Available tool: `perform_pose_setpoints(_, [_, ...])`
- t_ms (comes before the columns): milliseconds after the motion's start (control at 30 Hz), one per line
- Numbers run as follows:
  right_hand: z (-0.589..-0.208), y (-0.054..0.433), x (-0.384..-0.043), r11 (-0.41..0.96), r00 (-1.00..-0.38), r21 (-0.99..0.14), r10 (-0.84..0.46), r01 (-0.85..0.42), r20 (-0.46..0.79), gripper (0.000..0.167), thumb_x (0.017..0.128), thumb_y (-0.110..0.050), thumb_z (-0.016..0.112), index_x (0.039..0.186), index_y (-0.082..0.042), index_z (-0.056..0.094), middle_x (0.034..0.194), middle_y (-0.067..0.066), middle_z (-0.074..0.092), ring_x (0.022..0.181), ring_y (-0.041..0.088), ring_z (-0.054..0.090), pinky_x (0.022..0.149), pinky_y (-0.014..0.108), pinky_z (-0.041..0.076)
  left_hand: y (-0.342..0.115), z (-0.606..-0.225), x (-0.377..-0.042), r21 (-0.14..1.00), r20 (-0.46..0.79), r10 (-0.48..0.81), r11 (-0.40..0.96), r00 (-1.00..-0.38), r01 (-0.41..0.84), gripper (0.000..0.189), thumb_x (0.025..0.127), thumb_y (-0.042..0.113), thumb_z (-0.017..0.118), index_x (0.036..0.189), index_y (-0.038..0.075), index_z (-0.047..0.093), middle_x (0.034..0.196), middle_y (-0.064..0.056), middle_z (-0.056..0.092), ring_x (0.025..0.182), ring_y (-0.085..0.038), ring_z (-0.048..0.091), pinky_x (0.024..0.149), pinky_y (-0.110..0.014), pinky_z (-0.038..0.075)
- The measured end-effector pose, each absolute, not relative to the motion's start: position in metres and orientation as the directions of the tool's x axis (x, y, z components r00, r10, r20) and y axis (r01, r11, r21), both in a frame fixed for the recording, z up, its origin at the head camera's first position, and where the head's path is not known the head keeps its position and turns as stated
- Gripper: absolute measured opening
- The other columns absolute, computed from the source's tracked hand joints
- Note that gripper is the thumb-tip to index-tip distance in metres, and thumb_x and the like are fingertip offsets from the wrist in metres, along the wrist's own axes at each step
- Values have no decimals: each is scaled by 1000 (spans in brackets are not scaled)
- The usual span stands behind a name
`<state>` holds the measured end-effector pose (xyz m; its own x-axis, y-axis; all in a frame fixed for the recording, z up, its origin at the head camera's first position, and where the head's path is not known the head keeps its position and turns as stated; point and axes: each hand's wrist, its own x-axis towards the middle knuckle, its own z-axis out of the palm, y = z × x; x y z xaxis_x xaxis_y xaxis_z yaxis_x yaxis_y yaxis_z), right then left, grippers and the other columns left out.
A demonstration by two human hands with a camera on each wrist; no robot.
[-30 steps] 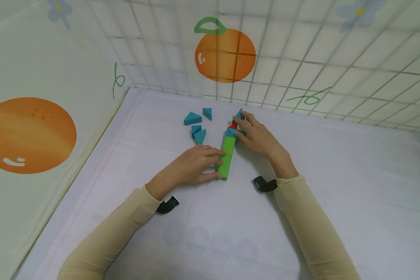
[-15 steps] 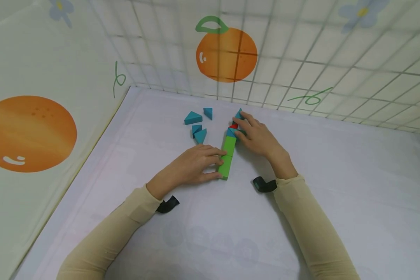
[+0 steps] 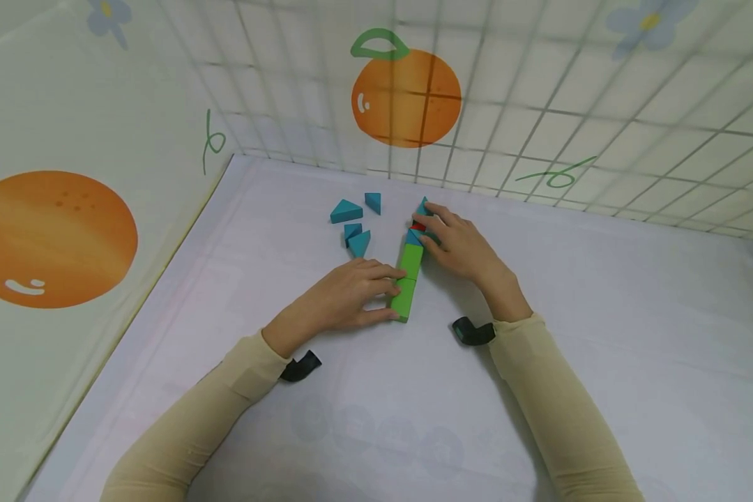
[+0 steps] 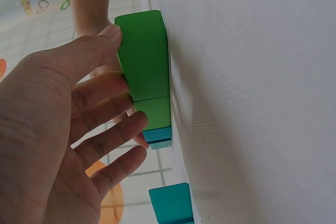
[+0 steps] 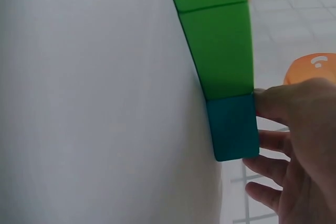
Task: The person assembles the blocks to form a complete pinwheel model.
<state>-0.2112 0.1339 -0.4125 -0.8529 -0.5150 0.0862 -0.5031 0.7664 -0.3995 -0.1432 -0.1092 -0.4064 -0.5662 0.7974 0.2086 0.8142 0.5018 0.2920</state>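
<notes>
Two green rectangular blocks [image 3: 404, 300] lie end to end in a row on the white surface. My left hand [image 3: 345, 296] touches their left side with its fingertips, the thumb at the near corner. At the row's far end sit small blue triangular blocks [image 3: 413, 238], with a red block [image 3: 419, 226] just beyond, partly hidden by fingers. My right hand [image 3: 461, 242] holds a blue triangular block [image 5: 234, 128] between thumb and fingers at the row's right side. Another blue tip [image 3: 422, 207] shows by its forefinger. How these blocks meet under the fingers is hidden.
Several loose blue triangular blocks lie left of the row, among them a larger wedge [image 3: 346, 212] and a small one [image 3: 373, 202]. A backdrop with a grid and a printed orange [image 3: 406, 97] stands behind. Black wrist pieces [image 3: 473, 331] jut from both sleeves.
The right fingertips have moved slightly left, and the far blue block and red block have shifted left with them towards the line of the row. The left hand and green blocks stay put.
</notes>
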Motion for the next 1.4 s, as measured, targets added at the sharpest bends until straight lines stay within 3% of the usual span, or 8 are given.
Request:
perform_pose_setpoints(867, [-412, 132, -212, 735, -822, -382, -550, -560, 147, 40, 100, -17, 56, 139, -11, 54, 149, 18, 43, 134, 41, 46, 110, 59, 35, -109, -407, -144, 286, 204, 798, 506, -567, 814, 32, 87, 39, 74, 106, 13, 73, 133, -3, 63, 122, -20, 58, 105, -36, 44])
perform_pose_setpoints(1400, [-412, 131, -211, 719, -816, -400, -554, -568, 162, 39, 100, -24, 56, 136, -10, 57, 147, 18, 45, 134, 38, 45, 113, 57, 31, -110, -408, -144, 288, 236, 797, 489, -555, 824, 30, 86, 37, 75, 103, 13, 73, 131, -3, 64, 118, -20, 60, 102, -36, 47])
